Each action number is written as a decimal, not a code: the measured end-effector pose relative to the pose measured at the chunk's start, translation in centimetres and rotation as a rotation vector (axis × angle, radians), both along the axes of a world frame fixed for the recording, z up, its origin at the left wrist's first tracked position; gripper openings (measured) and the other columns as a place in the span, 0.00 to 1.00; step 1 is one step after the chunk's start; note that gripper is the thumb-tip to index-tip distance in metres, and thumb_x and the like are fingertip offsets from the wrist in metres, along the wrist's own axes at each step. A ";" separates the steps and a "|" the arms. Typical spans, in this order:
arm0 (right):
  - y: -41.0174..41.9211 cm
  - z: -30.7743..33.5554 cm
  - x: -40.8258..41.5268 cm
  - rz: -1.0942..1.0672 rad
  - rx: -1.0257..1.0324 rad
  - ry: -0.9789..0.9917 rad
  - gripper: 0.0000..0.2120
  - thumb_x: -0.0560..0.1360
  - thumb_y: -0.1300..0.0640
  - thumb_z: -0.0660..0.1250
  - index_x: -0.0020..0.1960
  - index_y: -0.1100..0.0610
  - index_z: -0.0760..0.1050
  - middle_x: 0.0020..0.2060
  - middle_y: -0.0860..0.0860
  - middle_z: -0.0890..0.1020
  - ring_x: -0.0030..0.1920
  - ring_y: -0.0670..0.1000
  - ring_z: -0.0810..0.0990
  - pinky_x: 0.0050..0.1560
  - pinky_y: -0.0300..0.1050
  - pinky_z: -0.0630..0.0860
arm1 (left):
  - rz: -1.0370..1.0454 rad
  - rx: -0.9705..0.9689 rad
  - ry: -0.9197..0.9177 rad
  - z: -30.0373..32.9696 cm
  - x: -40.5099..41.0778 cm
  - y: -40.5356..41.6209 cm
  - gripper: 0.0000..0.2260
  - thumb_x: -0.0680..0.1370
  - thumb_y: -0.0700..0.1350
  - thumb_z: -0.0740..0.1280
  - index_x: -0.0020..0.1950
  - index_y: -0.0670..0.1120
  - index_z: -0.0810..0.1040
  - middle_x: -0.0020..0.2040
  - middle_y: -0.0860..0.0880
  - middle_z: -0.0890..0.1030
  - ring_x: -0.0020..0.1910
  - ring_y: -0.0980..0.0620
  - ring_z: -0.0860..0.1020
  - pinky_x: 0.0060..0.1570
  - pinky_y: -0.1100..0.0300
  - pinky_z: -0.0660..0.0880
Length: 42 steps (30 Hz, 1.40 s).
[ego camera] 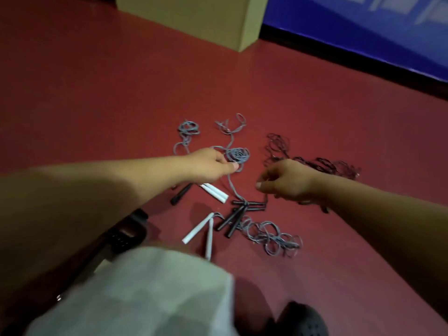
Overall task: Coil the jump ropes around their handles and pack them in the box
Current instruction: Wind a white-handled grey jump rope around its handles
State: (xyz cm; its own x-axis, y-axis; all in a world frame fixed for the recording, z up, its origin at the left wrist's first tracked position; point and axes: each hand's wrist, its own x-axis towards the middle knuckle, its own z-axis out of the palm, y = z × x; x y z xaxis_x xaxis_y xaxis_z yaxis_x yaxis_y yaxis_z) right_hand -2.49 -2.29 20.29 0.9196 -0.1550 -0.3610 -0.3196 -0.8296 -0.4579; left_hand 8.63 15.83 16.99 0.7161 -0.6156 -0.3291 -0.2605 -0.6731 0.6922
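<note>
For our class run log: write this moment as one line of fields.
left hand: pinches grey rope | right hand: curled, grip unclear | handles: on floor | box: beyond, nothing packed visibly

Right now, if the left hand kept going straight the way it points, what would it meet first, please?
The left hand points away and to the right, so it would likely meet the coiled grey rope at its fingertips first; it already seems to touch a strand, though blur hides the contact.
</note>
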 end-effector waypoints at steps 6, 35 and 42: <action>-6.1 -0.6 -5.1 -0.025 0.013 0.091 0.07 0.74 0.48 0.70 0.43 0.51 0.82 0.29 0.42 0.79 0.32 0.39 0.76 0.37 0.37 0.72 | -0.333 0.226 -0.055 0.6 -0.3 -6.8 0.16 0.76 0.63 0.65 0.48 0.51 0.80 0.46 0.45 0.84 0.41 0.48 0.80 0.49 0.53 0.78; -6.6 -20.5 -3.6 -0.252 0.319 0.127 0.05 0.75 0.54 0.67 0.43 0.53 0.81 0.36 0.47 0.82 0.37 0.48 0.79 0.35 0.36 0.71 | 0.286 0.485 0.128 -22.0 -4.7 -4.1 0.14 0.82 0.45 0.61 0.63 0.39 0.77 0.63 0.41 0.78 0.63 0.42 0.76 0.57 0.58 0.69; -6.5 -10.5 -4.8 -0.109 0.102 0.086 0.08 0.77 0.51 0.66 0.49 0.53 0.81 0.41 0.49 0.82 0.42 0.49 0.78 0.43 0.39 0.71 | 0.125 0.384 0.208 -14.5 -4.1 -1.5 0.10 0.79 0.46 0.66 0.52 0.40 0.79 0.42 0.47 0.77 0.39 0.50 0.76 0.37 0.62 0.71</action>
State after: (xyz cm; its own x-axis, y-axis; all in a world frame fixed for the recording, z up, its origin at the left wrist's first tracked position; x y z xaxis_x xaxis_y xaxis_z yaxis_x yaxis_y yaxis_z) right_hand -7.34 -8.78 9.82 0.8646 -0.2105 -0.4563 -0.4464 -0.7388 -0.5049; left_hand 4.48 14.37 2.49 0.6715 -0.3338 -0.6616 -0.0427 -0.9087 0.4152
